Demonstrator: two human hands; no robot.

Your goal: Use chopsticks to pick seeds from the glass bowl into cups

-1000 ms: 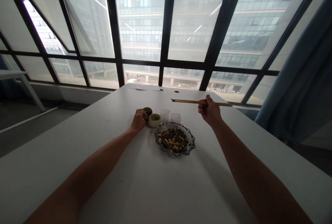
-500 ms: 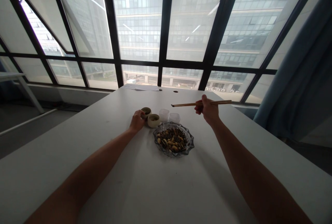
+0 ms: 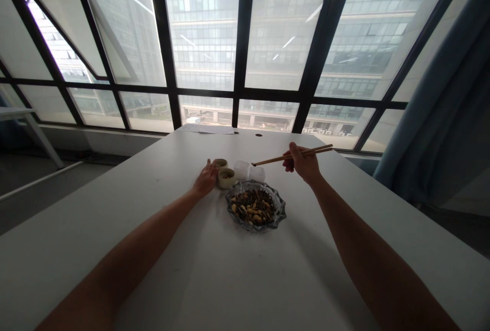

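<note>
A cut-glass bowl (image 3: 278, 212) of dark seeds and pale nuts sits mid-table. Behind it stand two small ceramic cups (image 3: 226, 178) and two clear plastic cups (image 3: 242, 169). My left hand (image 3: 205, 179) rests on the table against the left side of the ceramic cups, fingers stretched along them. My right hand (image 3: 300, 164) is raised behind the bowl, closed on a pair of wooden chopsticks (image 3: 281, 158). Their tips point left and slightly down, hovering over the clear cups.
The white table (image 3: 229, 280) runs to a wall of black-framed windows. Papers (image 3: 209, 129) lie at its far edge beside a small dark spot (image 3: 259, 135). A blue curtain (image 3: 444, 116) hangs at the right, and another white table (image 3: 15, 112) stands at far left.
My right hand has lowered and tilted the chopsticks, tips dropping toward the clear cups. My left hand has opened out from gripping the far ceramic cup to lying alongside the cups.
</note>
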